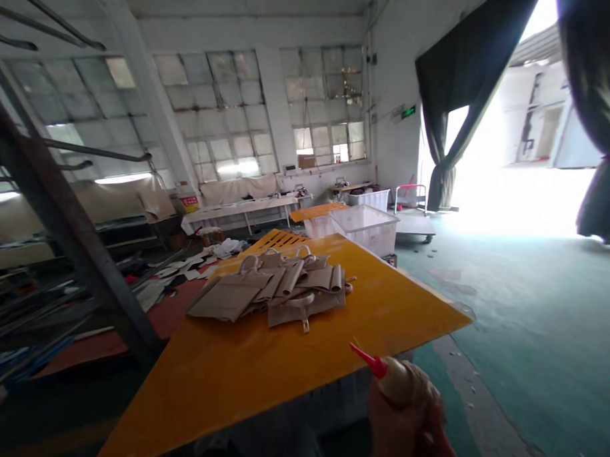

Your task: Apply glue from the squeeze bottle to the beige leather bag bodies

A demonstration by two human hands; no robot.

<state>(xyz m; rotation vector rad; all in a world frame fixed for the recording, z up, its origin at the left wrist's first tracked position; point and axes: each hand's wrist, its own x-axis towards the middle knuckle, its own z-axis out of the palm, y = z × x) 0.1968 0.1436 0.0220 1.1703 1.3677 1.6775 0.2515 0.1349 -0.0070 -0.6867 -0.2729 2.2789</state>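
At the lower right, my right hand [398, 418] is wrapped round a pale squeeze bottle [397, 384] with a red pointed nozzle [375, 365]. The nozzle points up and to the left, near the front edge of an orange-yellow tabletop [382, 311]. Farther back on that tabletop lies a loose pile of brown-grey flat pieces [237, 293], some rolled or folded, with pale curved handles on several of them. A short strap with a small metal-looking end [306, 322] hangs toward me from the pile. My left hand is out of view.
White bins [368, 224] stand behind the table, with a flat trolley [410, 224] beyond. A dark slanted metal post [79, 240] rises at the left, near scattered cloth scraps [183, 267]. Green floor [523, 296] extends at the right, toward a bright curtained doorway.
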